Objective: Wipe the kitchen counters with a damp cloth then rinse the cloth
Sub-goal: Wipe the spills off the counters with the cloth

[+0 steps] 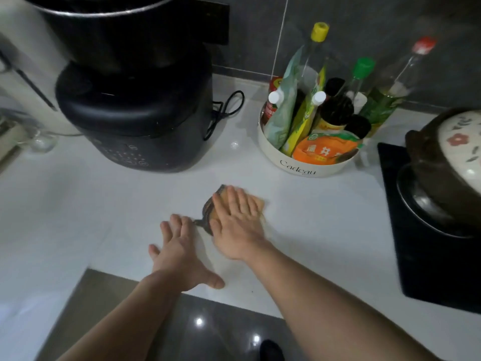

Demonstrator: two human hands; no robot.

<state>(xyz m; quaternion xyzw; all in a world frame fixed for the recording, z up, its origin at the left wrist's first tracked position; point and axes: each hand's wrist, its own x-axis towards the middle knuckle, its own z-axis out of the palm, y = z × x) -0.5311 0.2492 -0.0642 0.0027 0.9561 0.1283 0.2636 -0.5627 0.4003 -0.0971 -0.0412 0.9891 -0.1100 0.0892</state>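
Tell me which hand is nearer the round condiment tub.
Right. The right hand lies flat on the cloth, in front of the tub; the left hand is over the counter left of the cloth, farther away.

Far left: black cooker [135, 113], touch panel on its near face, black cord [226, 110] looped just right of it. Far, right of centre: round white tray [299, 169] marked "Cadeau", packed with pouches and upright bottles, yellow-capped bottle [319, 31] tallest, orange packet [325, 149] at near side. Right edge: black hob [429, 269] carrying brown clay pot [429, 157] with flowered lid [460, 142]. Grey wall tiles [364, 22] behind. Glossy dark floor [208, 329] nearest.
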